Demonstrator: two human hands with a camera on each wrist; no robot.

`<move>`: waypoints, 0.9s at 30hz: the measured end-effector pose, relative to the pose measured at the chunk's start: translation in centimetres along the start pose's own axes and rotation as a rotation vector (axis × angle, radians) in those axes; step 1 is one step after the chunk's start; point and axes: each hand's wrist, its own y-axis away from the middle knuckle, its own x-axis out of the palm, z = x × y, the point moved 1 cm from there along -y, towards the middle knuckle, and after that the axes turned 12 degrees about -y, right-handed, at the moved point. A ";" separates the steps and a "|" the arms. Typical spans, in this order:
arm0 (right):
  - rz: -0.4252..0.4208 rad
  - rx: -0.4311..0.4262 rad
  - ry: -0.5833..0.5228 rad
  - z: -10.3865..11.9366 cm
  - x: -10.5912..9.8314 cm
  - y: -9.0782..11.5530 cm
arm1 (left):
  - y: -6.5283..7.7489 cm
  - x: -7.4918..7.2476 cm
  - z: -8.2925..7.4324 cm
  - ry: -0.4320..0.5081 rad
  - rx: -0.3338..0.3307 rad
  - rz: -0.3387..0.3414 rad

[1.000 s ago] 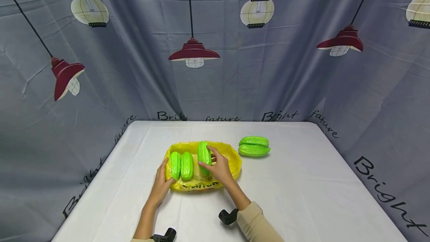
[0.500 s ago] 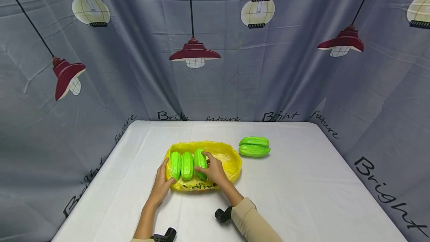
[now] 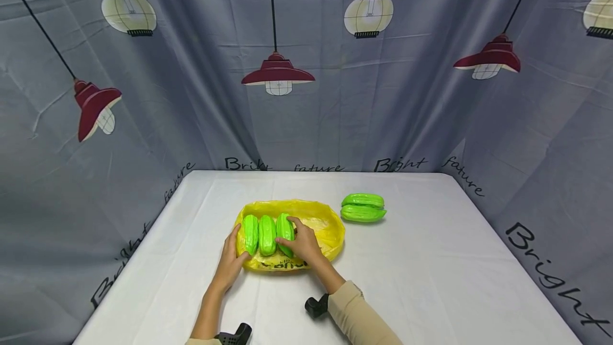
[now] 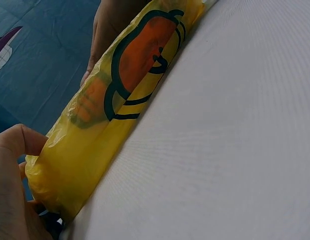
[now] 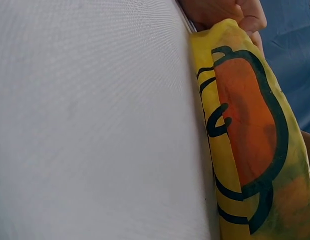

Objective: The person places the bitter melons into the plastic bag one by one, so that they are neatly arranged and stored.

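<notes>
Left hand point(image 3: 230, 259) grips left end of yellow bag point(image 3: 331, 233), likely steadying it; right hand point(image 3: 305, 243) pinches rightmost fruit point(image 3: 284, 228) inside, apparently to align it beside two other fruits point(image 3: 266, 236)

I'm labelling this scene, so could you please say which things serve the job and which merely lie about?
Job, probably: yellow bag, three green fruits inside, left hand, right hand, perhaps green pair outside.
Surroundings: white table, patterned curtain.

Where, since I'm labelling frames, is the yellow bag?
In the head view, the yellow bag sits lower-centre, between the left hand and two green pieces outside it.
</notes>
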 end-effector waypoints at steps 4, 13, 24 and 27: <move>0.001 0.008 0.010 0.1 -0.1 0.1 | 0.0 0.1 0.1 0.003 -0.002 0.002; 0.001 0.001 0.030 0.4 -0.5 0.2 | -0.1 0.1 0.1 -0.006 0.009 -0.012; -0.017 0.059 0.010 0.7 -1.4 0.4 | -0.2 0.0 0.1 -0.007 0.005 0.006; -0.009 0.074 -0.002 0.8 -2.0 0.4 | -0.1 -0.1 0.1 -0.006 -0.002 0.011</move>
